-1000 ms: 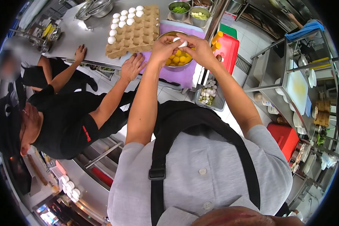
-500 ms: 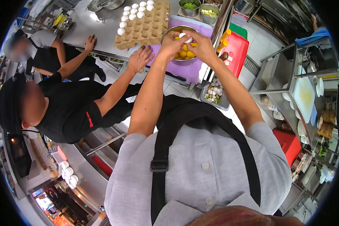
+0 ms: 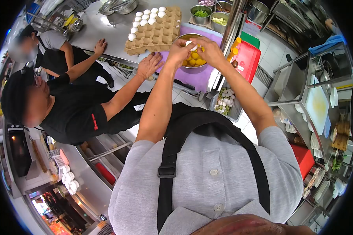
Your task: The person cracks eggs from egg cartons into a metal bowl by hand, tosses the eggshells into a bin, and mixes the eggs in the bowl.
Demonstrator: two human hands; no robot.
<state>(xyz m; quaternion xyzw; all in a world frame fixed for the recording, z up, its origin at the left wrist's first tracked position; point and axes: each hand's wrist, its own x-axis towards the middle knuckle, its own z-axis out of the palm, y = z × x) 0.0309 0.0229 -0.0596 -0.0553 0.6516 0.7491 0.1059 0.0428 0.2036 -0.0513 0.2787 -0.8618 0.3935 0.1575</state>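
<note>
My left hand and my right hand come together over a metal bowl. Between their fingertips is a white egg, gripped from both sides. Whether its shell is cracked cannot be made out. Several yellow yolks lie in the bowl below, partly hidden by my hands. The bowl rests on a purple cloth. Left of it, a cardboard egg tray holds several white eggs at its far end; its nearer cups are bare.
A co-worker's hand rests on the counter edge beside my left forearm; another person's hand lies farther left. Below the counter sits a bin of eggshells. Metal containers of chopped greens and pale pieces stand behind. A red lid is right.
The whole view has shifted slightly, with the counter appearing a little lower and further right. My hands stay above the bowl with the egg between them.
</note>
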